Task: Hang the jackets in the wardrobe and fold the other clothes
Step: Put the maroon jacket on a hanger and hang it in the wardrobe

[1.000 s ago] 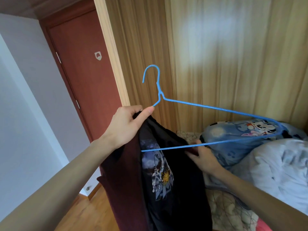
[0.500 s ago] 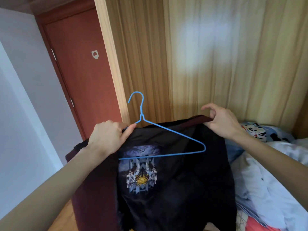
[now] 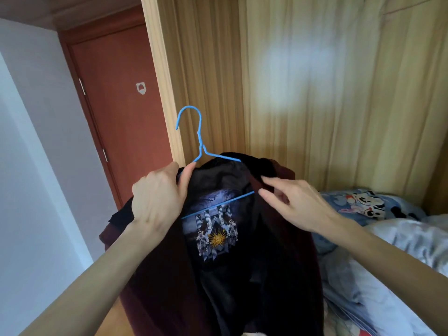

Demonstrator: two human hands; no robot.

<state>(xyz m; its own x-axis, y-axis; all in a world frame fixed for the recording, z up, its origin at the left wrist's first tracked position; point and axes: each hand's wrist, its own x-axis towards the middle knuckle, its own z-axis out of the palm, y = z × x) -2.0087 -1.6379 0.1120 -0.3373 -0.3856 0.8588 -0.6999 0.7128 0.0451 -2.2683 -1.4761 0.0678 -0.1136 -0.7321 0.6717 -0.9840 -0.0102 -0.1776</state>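
L hand grip: left hand [image 3: 158,197] is curling tight round the shoulder of the dark maroon jacket w/ black lining [image 3: 242,275], thumb pressing near the neck of the thin blue wire hanger [image 3: 199,141].
R hand grip: right hand [image 3: 294,204] is hovering spread, fingers straight and relaxed, tips touching or just off the jacket's other shoulder; can't tell which.
Hanger: hook is sticking up above the L grip; one arm is running under the collar, bottom bar is crossing the lining betw. both hands.
Jacket: soft, heavy cloth, satiny lining w/ a printed sun-and-figures emblem; it's draping down below both grips.
Backdrop: beige pleated curtain [image 3: 339,93] beyond the hands; red-brown door [image 3: 121,105] past the L grip; cartoon-print blue pillow [image 3: 363,204] and rumpled white bedding [image 3: 400,251] beside the R wrist.
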